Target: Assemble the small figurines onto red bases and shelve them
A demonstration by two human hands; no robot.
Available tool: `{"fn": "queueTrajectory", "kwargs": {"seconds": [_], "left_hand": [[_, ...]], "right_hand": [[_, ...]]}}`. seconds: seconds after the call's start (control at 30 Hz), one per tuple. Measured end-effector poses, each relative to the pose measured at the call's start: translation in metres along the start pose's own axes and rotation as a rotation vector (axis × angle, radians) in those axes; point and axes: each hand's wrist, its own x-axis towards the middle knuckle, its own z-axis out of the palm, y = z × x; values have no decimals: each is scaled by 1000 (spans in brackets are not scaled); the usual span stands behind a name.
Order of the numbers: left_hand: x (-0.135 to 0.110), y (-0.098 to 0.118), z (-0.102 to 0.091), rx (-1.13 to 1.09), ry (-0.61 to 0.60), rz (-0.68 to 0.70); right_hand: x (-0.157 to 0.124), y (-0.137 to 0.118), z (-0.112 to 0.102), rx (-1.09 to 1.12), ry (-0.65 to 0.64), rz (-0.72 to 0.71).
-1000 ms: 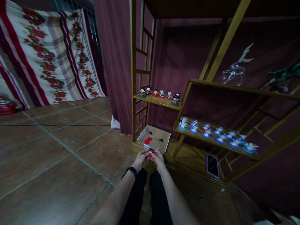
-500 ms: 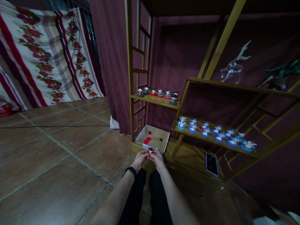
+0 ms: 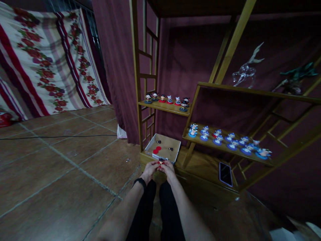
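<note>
Pinched at lower center of the frame, a figurine (image 3: 161, 161) points its head toward the top between the left hand (image 3: 149, 169) and right hand (image 3: 168, 169), fingers of both closed on it, neither nearer, beside the box's (image 3: 167, 142) near edge.

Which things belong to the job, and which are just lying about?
Likely the job:
small red-and-black figurine, held by left hand and right hand
flat red discs
shallow white-walled cardboard box

Likely lying about:
black rectangular phone, purple-edged
transparent deer-shaped ornament
</note>
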Motion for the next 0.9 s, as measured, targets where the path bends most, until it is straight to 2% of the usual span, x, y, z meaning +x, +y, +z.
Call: {"fn": "queueTrajectory", "kwargs": {"seconds": [0.53,0.73,0.9], "left_hand": [[-6,9,-1,-50,-11,-59],[-4,6,-2,-60,-75,-45],[-1,2,-3,-72,-55,-2]], "right_hand": [[1,-1,-2,53,-15,38],[1,-5,-2,95,-15,69],[1,-7,-2,118,-25,60]]}}
